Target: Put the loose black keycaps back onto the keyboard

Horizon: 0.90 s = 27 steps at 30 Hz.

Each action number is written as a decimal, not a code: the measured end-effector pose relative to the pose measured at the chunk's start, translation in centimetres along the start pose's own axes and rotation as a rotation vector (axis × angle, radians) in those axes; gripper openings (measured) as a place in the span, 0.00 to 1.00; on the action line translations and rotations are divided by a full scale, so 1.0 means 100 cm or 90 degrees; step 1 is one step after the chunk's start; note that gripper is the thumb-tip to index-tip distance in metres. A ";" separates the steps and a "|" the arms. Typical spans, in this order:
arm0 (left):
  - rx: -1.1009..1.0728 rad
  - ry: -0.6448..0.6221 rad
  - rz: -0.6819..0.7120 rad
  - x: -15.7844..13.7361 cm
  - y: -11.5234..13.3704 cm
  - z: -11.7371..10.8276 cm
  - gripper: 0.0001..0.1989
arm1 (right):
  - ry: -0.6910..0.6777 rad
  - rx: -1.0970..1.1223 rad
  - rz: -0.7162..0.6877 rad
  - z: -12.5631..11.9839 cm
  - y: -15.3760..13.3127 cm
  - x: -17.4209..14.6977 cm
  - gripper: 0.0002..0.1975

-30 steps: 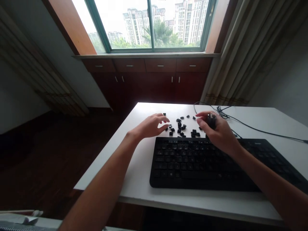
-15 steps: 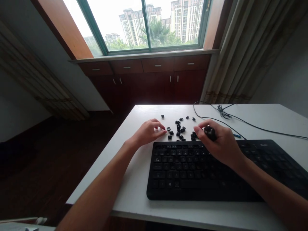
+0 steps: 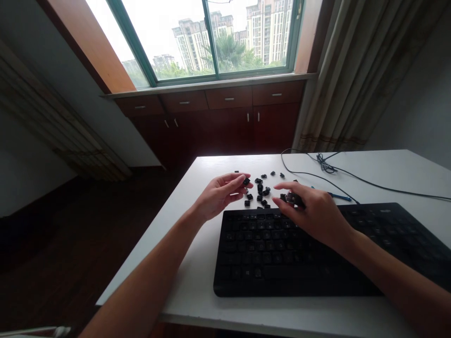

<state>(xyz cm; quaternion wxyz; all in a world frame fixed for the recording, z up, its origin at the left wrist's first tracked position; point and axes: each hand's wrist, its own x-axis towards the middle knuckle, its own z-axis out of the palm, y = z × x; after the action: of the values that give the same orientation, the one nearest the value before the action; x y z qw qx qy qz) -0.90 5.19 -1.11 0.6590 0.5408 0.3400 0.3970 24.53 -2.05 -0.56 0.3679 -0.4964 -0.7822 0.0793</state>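
Between the thumb and fingertips of my left hand [image 3: 225, 192] is a small black keycap [image 3: 246, 181], lifted above the white table. My right hand [image 3: 313, 206] hovers over the top edge of the black keyboard [image 3: 299, 272]. Its thumb and index finger are apart, while its other fingers curl around a dark clump that looks like black keycaps [image 3: 295, 199]; their number is hidden. Several loose black keycaps [image 3: 260, 188] lie scattered on the table between my hands, behind the keyboard.
A thin blue tool [image 3: 340, 196] lies on the table behind my right hand, partly covered. The black cable [image 3: 324, 162] runs in a loose bundle across the far right of the white table [image 3: 190, 263]. Beyond the far edge stand dark red cabinets [image 3: 225, 126] under a window.
My left hand has risen from the table and turned, bringing up a keycap. My right hand has moved slightly left and lower, its thumb and index finger opening toward the left hand.
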 end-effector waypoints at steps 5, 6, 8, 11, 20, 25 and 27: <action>-0.057 -0.011 -0.020 -0.002 0.000 0.005 0.14 | -0.018 -0.062 0.005 0.001 0.000 0.000 0.15; -0.068 -0.007 -0.020 -0.002 0.001 0.004 0.13 | -0.021 -0.079 0.008 0.000 0.001 0.000 0.19; -0.093 0.007 -0.015 -0.001 0.002 0.001 0.11 | -0.019 -0.095 0.019 0.000 0.003 0.000 0.24; -0.116 0.035 0.001 0.001 0.002 -0.005 0.09 | -0.015 -0.095 0.037 -0.001 0.008 0.001 0.25; -0.063 0.054 0.067 0.003 -0.002 -0.013 0.15 | -0.046 -0.045 0.069 -0.003 0.009 0.004 0.13; -0.011 -0.018 0.163 -0.005 -0.001 0.004 0.13 | -0.006 0.040 -0.075 0.000 -0.001 -0.001 0.12; 0.025 -0.039 0.190 -0.008 -0.002 0.010 0.12 | -0.002 0.058 -0.117 0.003 -0.005 -0.004 0.12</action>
<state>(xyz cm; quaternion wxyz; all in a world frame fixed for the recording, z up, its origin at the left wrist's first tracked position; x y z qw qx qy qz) -0.35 3.97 -1.10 0.5921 0.6098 0.2432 0.4674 24.10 -2.51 -0.73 0.3943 -0.4049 -0.8209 0.0814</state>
